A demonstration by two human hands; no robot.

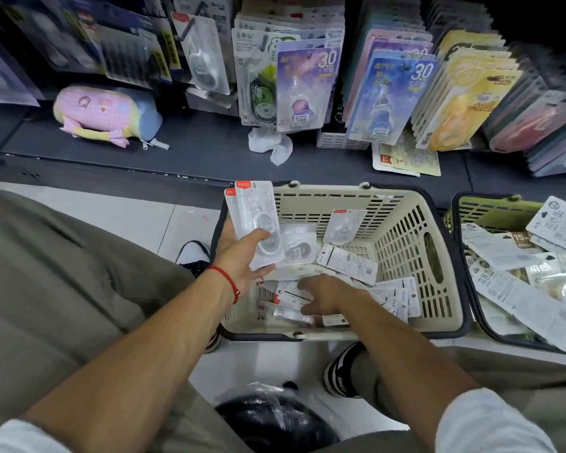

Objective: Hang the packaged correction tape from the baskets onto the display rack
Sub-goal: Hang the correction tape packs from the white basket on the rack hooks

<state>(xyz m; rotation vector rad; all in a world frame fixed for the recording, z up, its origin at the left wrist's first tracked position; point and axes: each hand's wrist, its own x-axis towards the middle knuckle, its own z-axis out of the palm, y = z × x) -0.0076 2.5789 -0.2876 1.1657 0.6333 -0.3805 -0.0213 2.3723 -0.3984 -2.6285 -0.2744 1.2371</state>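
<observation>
Left hand (pixel 242 256) at 9 o'clock edge of beige basket (pixel 438 256), fingers curled round small stack of packaged correction tape (pixel 255 220), held upright above basket rim. Right hand (pixel 324 295) down inside basket among loose packs (pixel 350 259); fingers bent into pile, whether pinching any pack cannot tell. Green basket (pixel 490 214) at 3 o'clock, just beside beige one, also full of packs. Display rack (pixel 307 83) at 12 o'clock, hung with carded tapes. Pink pencil case (pixel 102 112) on shelf at 10 o'clock.
</observation>
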